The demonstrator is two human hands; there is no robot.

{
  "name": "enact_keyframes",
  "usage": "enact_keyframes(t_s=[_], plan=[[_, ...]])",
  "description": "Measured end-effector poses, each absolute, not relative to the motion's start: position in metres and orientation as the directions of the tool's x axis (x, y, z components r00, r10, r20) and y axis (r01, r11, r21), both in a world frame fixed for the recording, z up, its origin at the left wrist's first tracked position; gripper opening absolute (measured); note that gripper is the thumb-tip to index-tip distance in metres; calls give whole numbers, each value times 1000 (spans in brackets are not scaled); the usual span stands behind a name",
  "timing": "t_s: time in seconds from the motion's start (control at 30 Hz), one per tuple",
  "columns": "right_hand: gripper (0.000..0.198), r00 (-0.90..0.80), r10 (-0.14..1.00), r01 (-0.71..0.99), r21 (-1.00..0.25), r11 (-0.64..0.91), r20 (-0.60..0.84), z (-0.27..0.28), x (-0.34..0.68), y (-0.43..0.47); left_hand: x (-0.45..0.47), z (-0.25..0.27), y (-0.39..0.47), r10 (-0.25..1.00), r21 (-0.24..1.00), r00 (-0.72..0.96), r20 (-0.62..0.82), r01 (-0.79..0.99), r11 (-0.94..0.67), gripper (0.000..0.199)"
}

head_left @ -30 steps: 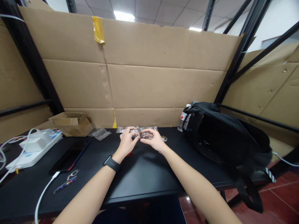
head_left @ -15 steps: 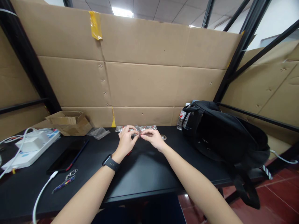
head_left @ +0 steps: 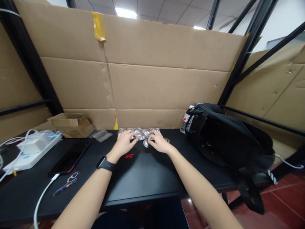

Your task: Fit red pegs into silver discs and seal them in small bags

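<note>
My left hand (head_left: 125, 141) hovers over the table with its fingers curved and a small gap between thumb and forefinger; I see nothing held there. Close by on the right, my right hand (head_left: 158, 141) has its thumb and fingertips at the edge of a round silver disc (head_left: 145, 143), seemingly pinching it. Behind both hands lie clear plastic packets (head_left: 142, 135) with shiny round pieces and red bits, partly hidden by the fingers. Another ring-shaped silver disc (head_left: 167, 140) shows beyond my right hand. A small red tangle of cord (head_left: 129, 156) rests nearer me.
To the left are an open cardboard box (head_left: 71, 125), a clear plastic bag (head_left: 101, 135), a power strip (head_left: 33, 152), a phone (head_left: 69, 159) and a keychain (head_left: 65, 187). On the right, a black backpack (head_left: 228, 140) stands beside a water bottle (head_left: 184, 124). A cardboard wall (head_left: 147, 89) closes the back.
My hands were together, fingertips meeting at a small thing; now they are apart, the left moved leftward. The silver disc and the red tangle have come into clearer view.
</note>
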State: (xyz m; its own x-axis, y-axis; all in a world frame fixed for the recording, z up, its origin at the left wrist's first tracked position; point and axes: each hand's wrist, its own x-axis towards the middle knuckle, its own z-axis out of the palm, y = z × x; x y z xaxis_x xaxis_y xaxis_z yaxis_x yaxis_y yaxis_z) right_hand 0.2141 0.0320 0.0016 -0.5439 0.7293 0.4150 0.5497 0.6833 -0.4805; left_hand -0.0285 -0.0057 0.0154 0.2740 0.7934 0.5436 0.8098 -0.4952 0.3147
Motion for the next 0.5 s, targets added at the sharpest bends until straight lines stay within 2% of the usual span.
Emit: enact_keyframes(t_s=[0.1,0.3,0.43,0.5], plan=[[7,-631,685,567,-386,728,364,5,225,34,-50,18,-1,835,321,352,423,803,-502,19],[6,-680,677,554,-407,726,282,4,227,35,-70,14,3,864,384,501,51,789,-480,16],[3,-697,644,504,-423,753,316,9,231,38,-65,14,1,860,387,509,-34,800,-458,16],[3,-661,670,532,-419,736,338,14,241,43,-63,16,0,862,404,506,-34,796,-452,16]])
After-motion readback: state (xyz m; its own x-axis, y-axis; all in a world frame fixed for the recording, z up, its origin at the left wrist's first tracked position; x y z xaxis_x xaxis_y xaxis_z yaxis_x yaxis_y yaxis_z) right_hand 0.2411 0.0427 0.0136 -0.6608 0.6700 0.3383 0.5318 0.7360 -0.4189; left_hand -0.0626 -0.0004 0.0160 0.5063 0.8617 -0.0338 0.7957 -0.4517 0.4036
